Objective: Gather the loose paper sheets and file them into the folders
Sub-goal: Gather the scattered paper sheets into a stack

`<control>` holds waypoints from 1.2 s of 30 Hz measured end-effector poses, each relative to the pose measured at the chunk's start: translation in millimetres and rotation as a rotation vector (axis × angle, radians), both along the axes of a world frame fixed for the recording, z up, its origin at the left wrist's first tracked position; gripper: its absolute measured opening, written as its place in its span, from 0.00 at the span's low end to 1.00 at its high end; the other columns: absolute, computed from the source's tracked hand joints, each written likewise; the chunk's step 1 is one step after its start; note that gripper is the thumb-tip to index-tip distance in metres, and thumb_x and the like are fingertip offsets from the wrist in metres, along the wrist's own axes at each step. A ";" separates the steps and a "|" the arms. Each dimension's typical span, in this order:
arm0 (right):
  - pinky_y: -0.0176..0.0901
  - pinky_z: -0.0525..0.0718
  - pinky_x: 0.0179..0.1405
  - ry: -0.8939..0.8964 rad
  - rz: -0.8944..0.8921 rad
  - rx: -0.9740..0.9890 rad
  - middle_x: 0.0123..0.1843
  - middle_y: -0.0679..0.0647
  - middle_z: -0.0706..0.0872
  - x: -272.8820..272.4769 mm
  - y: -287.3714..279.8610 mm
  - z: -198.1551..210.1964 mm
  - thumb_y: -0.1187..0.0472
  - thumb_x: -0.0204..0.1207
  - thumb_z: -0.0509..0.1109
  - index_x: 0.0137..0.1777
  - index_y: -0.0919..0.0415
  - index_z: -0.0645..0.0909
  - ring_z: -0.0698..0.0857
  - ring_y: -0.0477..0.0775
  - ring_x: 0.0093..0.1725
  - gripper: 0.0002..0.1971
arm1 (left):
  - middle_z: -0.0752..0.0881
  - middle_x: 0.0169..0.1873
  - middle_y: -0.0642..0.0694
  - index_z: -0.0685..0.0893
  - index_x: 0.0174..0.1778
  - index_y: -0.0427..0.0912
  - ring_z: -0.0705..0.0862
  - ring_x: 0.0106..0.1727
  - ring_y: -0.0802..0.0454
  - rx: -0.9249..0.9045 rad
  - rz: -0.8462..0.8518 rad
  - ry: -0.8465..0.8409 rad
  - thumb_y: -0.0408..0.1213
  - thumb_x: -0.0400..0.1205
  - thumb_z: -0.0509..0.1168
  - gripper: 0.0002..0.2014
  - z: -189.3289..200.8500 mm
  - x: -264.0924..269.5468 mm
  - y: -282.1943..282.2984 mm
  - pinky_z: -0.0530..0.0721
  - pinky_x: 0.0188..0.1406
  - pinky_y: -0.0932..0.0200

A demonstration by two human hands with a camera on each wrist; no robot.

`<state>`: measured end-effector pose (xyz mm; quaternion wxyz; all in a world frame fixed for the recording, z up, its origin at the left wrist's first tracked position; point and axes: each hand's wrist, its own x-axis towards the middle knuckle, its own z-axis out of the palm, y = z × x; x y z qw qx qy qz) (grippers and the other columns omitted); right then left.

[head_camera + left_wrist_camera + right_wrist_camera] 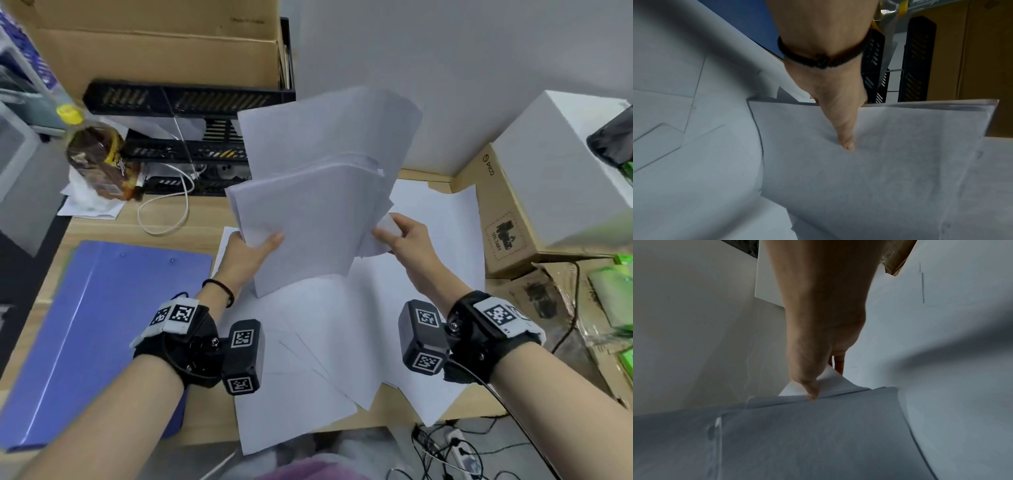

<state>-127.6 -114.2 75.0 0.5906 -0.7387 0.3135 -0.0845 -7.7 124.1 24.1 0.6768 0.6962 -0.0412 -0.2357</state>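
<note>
Wooden desk (pixel 205 212) cluttered. My left hand (pixel 248 251) and right hand (pixel 407 236) pinched raised paper stack (pixel 308 212) above desk middle. More loose sheets (pixel 342 342) lay beneath. Blue folder (pixel 102 325) at left edge, closed. Gathering partly done; filing not begun.

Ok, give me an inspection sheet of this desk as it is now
Surface: wooden desk, largely covered.
Job's things: paper stack held up; loose sheets beneath; blue folder lying left.
Clutter: bottle, black trays, cardboard boxes.
Hands: left hand grips the stack's left edge; right hand pinches its right edge.
Cables: white cable on desk; power strip below.
Surroundings: grey wall.
</note>
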 end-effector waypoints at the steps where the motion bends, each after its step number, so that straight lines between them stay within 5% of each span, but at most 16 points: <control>1: 0.48 0.84 0.49 -0.021 -0.015 -0.026 0.45 0.47 0.89 1.5 -1.0 4.7 0.64 0.77 0.72 0.46 0.51 0.87 0.85 0.49 0.44 0.06 | 0.87 0.44 0.59 0.84 0.46 0.52 0.86 0.44 0.68 0.002 0.023 -0.006 0.40 0.76 0.75 0.08 0.2 3.2 1.0 0.84 0.43 0.68; 7: 0.52 0.85 0.54 -0.099 -0.085 -0.090 0.43 0.42 0.91 4.0 -9.7 23.7 0.62 0.77 0.71 0.44 0.49 0.89 0.87 0.49 0.49 0.08 | 0.85 0.43 0.56 0.83 0.55 0.42 0.84 0.41 0.68 0.028 0.049 -0.055 0.34 0.76 0.74 0.13 -0.1 18.5 10.3 0.81 0.33 0.78; 12: 0.62 0.85 0.54 -0.158 -0.016 -0.027 0.52 0.51 0.91 9.1 -6.4 34.7 0.64 0.78 0.69 0.51 0.57 0.90 0.86 0.51 0.49 0.08 | 0.87 0.55 0.46 0.81 0.63 0.37 0.86 0.54 0.53 0.069 0.014 -0.031 0.38 0.74 0.76 0.22 -6.9 21.8 14.4 0.82 0.49 0.64; 16: 0.50 0.83 0.50 -0.144 0.085 0.064 0.52 0.52 0.88 11.0 -3.4 45.7 0.66 0.80 0.68 0.51 0.55 0.87 0.85 0.51 0.49 0.08 | 0.88 0.49 0.53 0.84 0.57 0.43 0.85 0.50 0.62 0.078 -0.086 -0.068 0.35 0.75 0.75 0.16 -2.8 15.8 9.9 0.80 0.51 0.65; 20: 0.42 0.80 0.48 -0.192 0.113 0.221 0.47 0.52 0.89 9.8 -2.3 52.2 0.77 0.75 0.57 0.58 0.52 0.83 0.85 0.50 0.45 0.23 | 0.88 0.50 0.53 0.84 0.58 0.43 0.86 0.54 0.58 0.090 -0.073 -0.070 0.40 0.74 0.76 0.18 -7.1 14.0 5.0 0.80 0.59 0.59; 23: 0.42 0.77 0.58 -0.230 0.187 0.409 0.62 0.55 0.88 0.2 -3.7 48.2 0.77 0.73 0.52 0.74 0.53 0.71 0.85 0.52 0.55 0.32 | 0.88 0.50 0.54 0.83 0.60 0.43 0.85 0.53 0.59 0.072 -0.052 -0.059 0.42 0.75 0.75 0.18 -8.3 12.2 1.7 0.80 0.56 0.63; 26: 0.44 0.71 0.72 -0.222 0.227 0.569 0.69 0.51 0.84 -13.7 -8.9 33.1 0.71 0.72 0.58 0.82 0.45 0.59 0.80 0.51 0.69 0.38 | 0.87 0.47 0.56 0.84 0.57 0.44 0.85 0.49 0.61 0.044 -0.038 -0.024 0.40 0.77 0.73 0.14 -5.6 11.3 -0.1 0.80 0.46 0.67; 29: 0.42 0.71 0.67 -0.095 0.324 0.476 0.66 0.46 0.85 -19.5 -7.5 19.8 0.73 0.72 0.63 0.79 0.48 0.66 0.81 0.47 0.67 0.35 | 0.88 0.49 0.56 0.85 0.56 0.47 0.87 0.49 0.63 0.046 -0.098 -0.034 0.41 0.77 0.73 0.13 0.8 9.1 -2.0 0.82 0.48 0.65; 32: 0.44 0.79 0.59 -0.056 0.254 0.383 0.59 0.49 0.90 -13.1 -2.3 14.6 0.73 0.78 0.66 0.65 0.57 0.80 0.88 0.48 0.59 0.18 | 0.90 0.52 0.53 0.86 0.55 0.49 0.88 0.52 0.60 0.008 -0.125 -0.051 0.39 0.74 0.75 0.13 11.5 7.0 -9.1 0.84 0.52 0.62; 36: 0.36 0.85 0.43 -0.162 0.146 0.335 0.61 0.55 0.89 2.1 -0.8 28.7 0.69 0.78 0.71 0.67 0.63 0.80 0.88 0.53 0.56 0.18 | 0.90 0.52 0.52 0.86 0.55 0.45 0.89 0.54 0.59 -0.022 -0.126 -0.104 0.36 0.70 0.79 0.18 26.7 5.5 -15.6 0.84 0.55 0.65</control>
